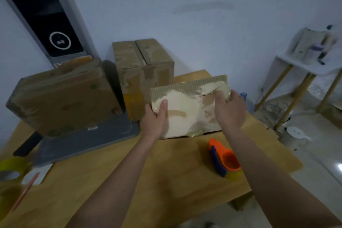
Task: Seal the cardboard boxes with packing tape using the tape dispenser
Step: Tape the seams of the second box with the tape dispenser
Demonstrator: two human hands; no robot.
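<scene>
Hands are both gripping a flat box (188, 105) near the middle of the tabletop (166, 172): the left hand (155, 118) is clamping its near-left corner, thumb lying across the top face, while the right hand (229, 109) is curling its fingers over the right edge, so neither is free. The box is tilting up toward the camera, its near edge apparently resting on the wood, and its face is looking torn and patchy under old glossy tape. The dispenser (224, 159), orange and blue with yellowish tape on it, is lying at about 5 o'clock from the box, near the right forearm and untouched. Two more boxes are waiting: a cube box (144, 72) at 10 o'clock, its top seam showing a dark gap, and a large box (63, 100) at 9 o'clock, leaning on a grey tray (87, 142). A yellow roll (11, 168) is sitting at the far-left edge. Judging from this, the risks are plain. The right arm is crossing just over the dispenser, so a careless sweep could be knocking it off the nearby right edge. New tape may be gripping poorly on that peeled, fibrous face. Letting go with one hand to fetch the dispenser could let the tilted box drop flat or slide.
</scene>
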